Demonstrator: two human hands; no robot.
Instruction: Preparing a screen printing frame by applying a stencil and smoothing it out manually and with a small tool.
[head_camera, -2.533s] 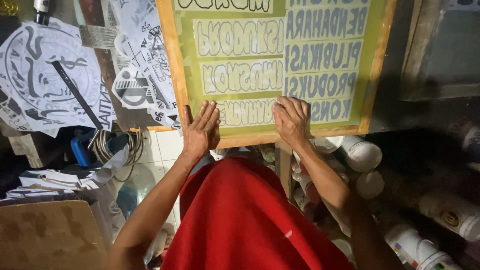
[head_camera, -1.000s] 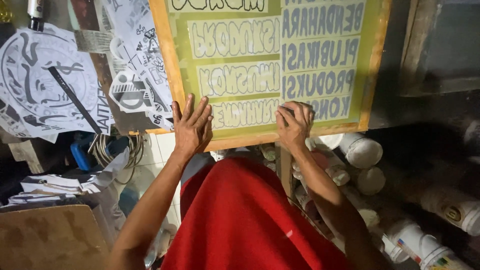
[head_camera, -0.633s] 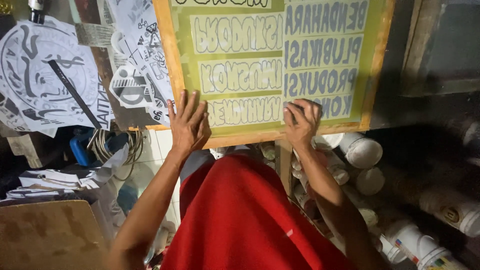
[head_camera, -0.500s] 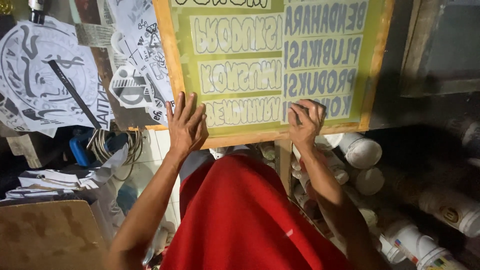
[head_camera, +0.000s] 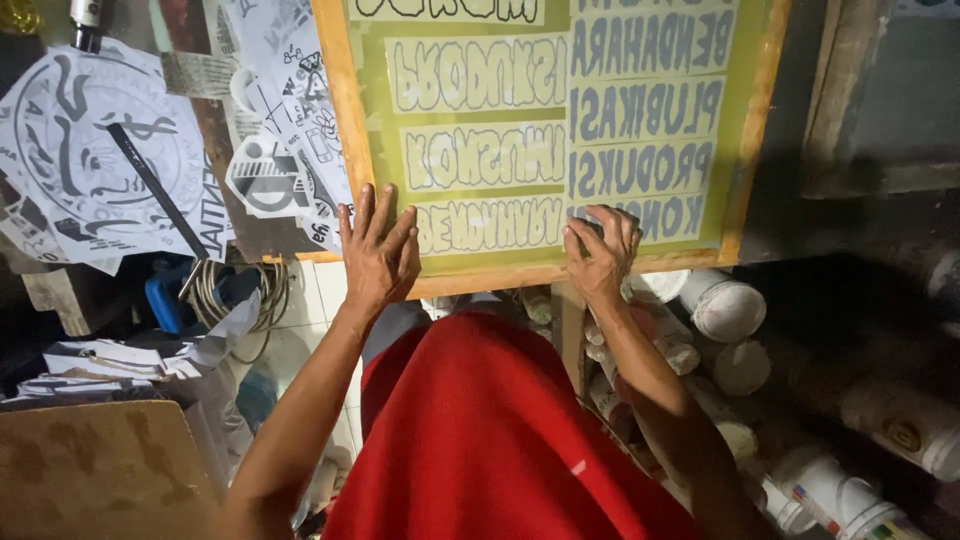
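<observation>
Presently your left hand (head_camera: 378, 252) lies flat, fingers spread, on the screen-printing frame (head_camera: 545, 140) at 12 o'clock | right hand (head_camera: 600, 252) curled, fingertips pressed to the mesh, gripping nothing | white jars (head_camera: 722, 306) at 4 o'clock lie sideways, lids on, contents unseen

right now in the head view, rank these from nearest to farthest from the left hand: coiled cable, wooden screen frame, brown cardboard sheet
1. wooden screen frame: under the left hand, which lies flat on its lower left corner.
2. coiled cable: just left of the hand, below the printed papers.
3. brown cardboard sheet: far lower left corner.
</observation>
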